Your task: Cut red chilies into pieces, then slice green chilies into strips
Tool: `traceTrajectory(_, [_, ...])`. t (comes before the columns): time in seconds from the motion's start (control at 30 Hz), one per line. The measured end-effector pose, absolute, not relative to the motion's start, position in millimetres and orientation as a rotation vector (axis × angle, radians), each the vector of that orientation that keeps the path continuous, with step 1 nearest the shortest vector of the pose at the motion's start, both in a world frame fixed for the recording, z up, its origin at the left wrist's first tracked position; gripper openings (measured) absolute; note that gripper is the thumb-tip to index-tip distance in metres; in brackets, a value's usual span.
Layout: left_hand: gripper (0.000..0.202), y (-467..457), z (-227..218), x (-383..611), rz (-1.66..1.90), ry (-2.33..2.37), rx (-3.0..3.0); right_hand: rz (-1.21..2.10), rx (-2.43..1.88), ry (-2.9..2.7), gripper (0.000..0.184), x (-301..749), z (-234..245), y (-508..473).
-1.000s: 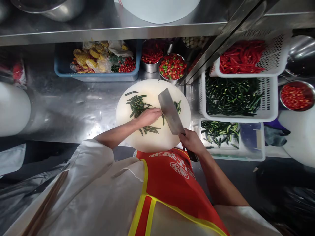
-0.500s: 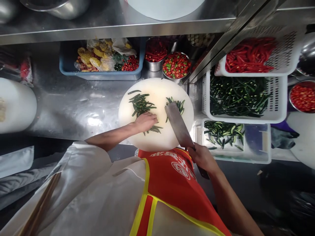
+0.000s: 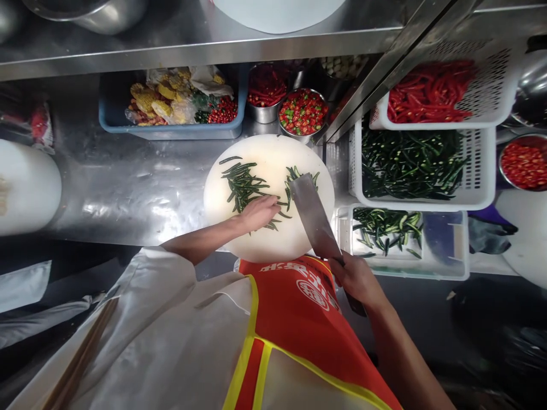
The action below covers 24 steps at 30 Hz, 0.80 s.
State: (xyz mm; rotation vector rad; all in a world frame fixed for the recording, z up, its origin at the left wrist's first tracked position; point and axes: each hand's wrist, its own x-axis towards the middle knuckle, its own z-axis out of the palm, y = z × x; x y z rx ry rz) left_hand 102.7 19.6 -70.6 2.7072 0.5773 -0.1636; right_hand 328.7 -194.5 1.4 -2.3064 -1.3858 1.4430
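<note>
A round white cutting board [image 3: 282, 154] lies in front of me. On its left half is a loose pile of dark green chili peppers [image 3: 241, 181], slender and mostly pointing sideways. My left hand [image 3: 261, 213] is closed over the near side of that pile, with a few green chilies poking out past its fingertips. Wrapped around the handle of a cleaver [image 3: 315, 213] is my right hand [image 3: 355, 276]. The broad blade slants over the board's right side and partly covers a small heap of split green chilies [image 3: 294, 173].
At right, a white basket [image 3: 478, 199] holds green chilies, below another basket [image 3: 491, 111] of red ones. A clear tub [image 3: 444, 242] contains cut green pieces. Behind the board stand a blue bin [image 3: 171, 132] and a bowl of chopped chilies [image 3: 303, 112]. A steel shelf [image 3: 192, 51] overhangs the back.
My left hand has moved slightly right across the board, with chilies now sticking out toward the blade. The cleaver has shifted a little to the right, still in my right hand.
</note>
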Motion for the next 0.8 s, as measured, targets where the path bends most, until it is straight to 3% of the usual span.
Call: traceTrajectory(0.8, [0.033, 4.6, -84.6, 101.0, 0.04, 0.669, 2.676, 1.532, -2.2, -1.925, 0.028, 351.1, 13.0, -171.0])
